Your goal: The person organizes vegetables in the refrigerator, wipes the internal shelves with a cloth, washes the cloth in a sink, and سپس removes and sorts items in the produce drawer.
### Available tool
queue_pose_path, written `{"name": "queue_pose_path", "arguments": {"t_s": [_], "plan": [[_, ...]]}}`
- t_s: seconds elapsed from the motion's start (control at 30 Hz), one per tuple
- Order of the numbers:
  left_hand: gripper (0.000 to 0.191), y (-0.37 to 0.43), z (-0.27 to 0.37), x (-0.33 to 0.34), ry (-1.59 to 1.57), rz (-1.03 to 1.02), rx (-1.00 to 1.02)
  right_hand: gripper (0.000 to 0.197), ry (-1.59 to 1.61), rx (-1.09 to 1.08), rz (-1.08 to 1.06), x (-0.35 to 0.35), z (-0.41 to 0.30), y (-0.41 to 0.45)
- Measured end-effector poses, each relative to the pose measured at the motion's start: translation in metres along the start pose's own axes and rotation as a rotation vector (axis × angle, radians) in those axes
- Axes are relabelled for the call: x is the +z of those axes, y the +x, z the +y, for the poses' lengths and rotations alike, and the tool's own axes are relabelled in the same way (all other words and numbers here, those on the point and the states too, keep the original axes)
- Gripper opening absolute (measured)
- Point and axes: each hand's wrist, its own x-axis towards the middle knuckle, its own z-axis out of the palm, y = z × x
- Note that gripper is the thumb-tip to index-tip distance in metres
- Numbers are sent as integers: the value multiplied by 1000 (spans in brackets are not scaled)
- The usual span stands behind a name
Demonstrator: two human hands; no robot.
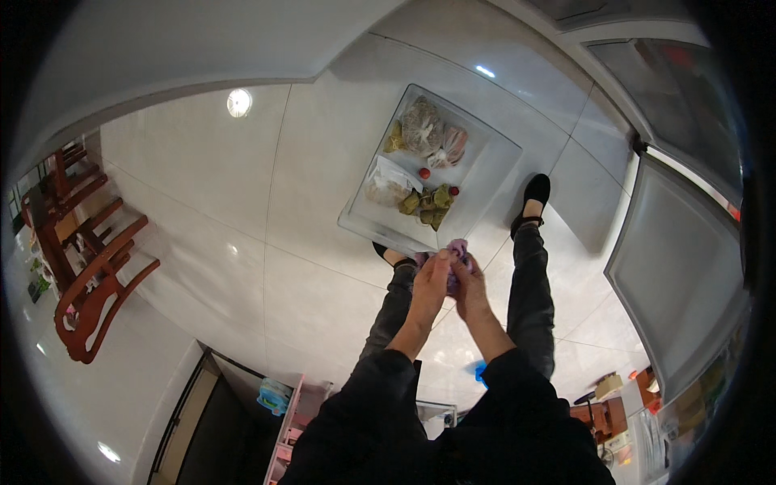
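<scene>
Close together in front of my body, my left hand (431, 280) and my right hand (471, 285) both grip a crumpled purple cloth (458, 247). Just beyond them a clear plastic drawer bin (485, 176) rests on the floor. Inside it lie a large knotted plastic bag (422, 127) with greyish contents, a smaller bag (448, 147) with pinkish contents and a white plastic bag (388, 182). Several leaf-wrapped bundles (427, 203) sit at the near end. A small red round item (424, 173) is beside them.
An open refrigerator door or panel (679, 267) stands at the right. A large grey panel (200, 36) spans the upper left. Carved wooden chairs (103, 285) stand at the far left. My feet straddle the tiled floor (327, 267) near the bin.
</scene>
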Motion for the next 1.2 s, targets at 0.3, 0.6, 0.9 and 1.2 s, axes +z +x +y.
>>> {"name": "queue_pose_path", "arguments": {"t_s": [0.3,0.6,0.9,1.2], "plan": [[41,172,-21,-65,1373,250,881,8,-554,31,-254,-55,-46,-3],[27,270,-10,-62,2189,-36,762,10,-1228,-70,-358,-71,-73,1],[47,222,36,-62,1837,-109,396,30,-882,48,-369,-66,-75,19],[73,122,57,-7,154,-492,-134,65,-400,-72,-299,-54,-78,39]]}}
